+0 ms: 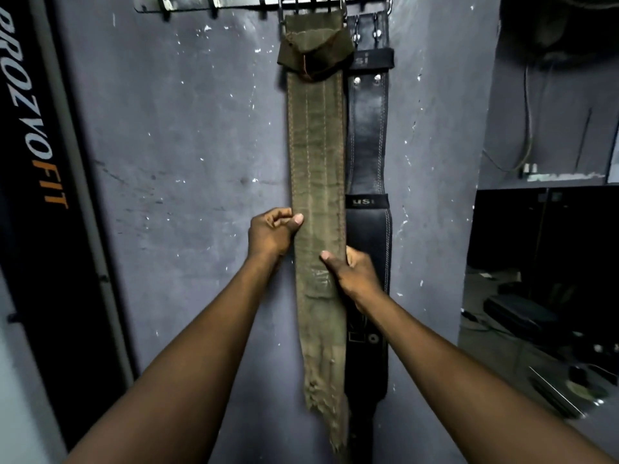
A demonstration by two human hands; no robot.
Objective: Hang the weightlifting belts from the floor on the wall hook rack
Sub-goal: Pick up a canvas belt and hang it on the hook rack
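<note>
Olive canvas belt [316,182], hanging at twelve o'clock, looks limp and frayed; left hand [271,234] and right hand [355,271] pinch its edges midway, a sound grip.

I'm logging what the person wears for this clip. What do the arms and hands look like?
Both forearms are bare as far as the frame shows: no sleeves or watch in view. The left hand and right hand wear no gloves, and no rings show. Short, unpainted thumbnails are visible.

The worn olive-green canvas belt [316,162] looks matt, rough and frayed at its end; the black leather belt [366,135] has a smooth sheen; the shiny metal hook rack [234,2]; the scuffed, chipped grey painted wall [184,128].
</note>
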